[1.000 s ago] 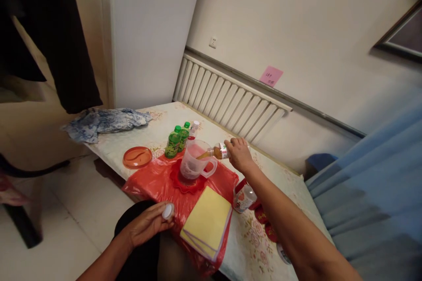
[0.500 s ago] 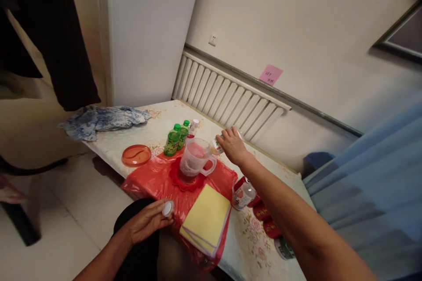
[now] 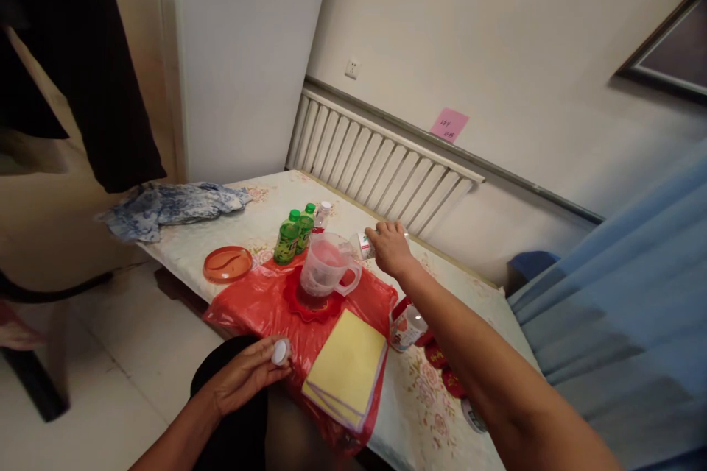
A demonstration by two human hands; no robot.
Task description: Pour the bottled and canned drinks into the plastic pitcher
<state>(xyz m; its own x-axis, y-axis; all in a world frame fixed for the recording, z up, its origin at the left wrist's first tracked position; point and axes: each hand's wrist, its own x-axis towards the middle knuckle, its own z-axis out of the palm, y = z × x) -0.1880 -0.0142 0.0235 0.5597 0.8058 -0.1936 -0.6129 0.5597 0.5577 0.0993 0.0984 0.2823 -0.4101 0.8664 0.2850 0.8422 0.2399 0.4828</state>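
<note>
My left hand (image 3: 251,375) holds a white bottle cap (image 3: 280,352) between thumb and fingers, just off the near edge of the table. My right hand (image 3: 391,246) grips a small bottle with a white label (image 3: 365,245), tipped nearly level, its mouth toward the clear plastic measuring jug (image 3: 322,272). Pinkish contents show through the jug, whose handle points right. Under the jug lies a red scalloped plate (image 3: 298,303), on a red plastic sheet (image 3: 248,302). The fingers hide much of the bottle.
Two green-capped bottles (image 3: 287,239) and a white-capped clear bottle (image 3: 322,215) stand behind the jug. Left is an orange lid (image 3: 227,265); in front, folded yellow cloths (image 3: 347,364). Right of these are a patterned cup (image 3: 407,327) and red cans (image 3: 453,381), partly behind my forearm.
The bottle in my right hand has come slightly more level, and that hand sits a little lower. My left hand still holds the cap in nearly the same place.
</note>
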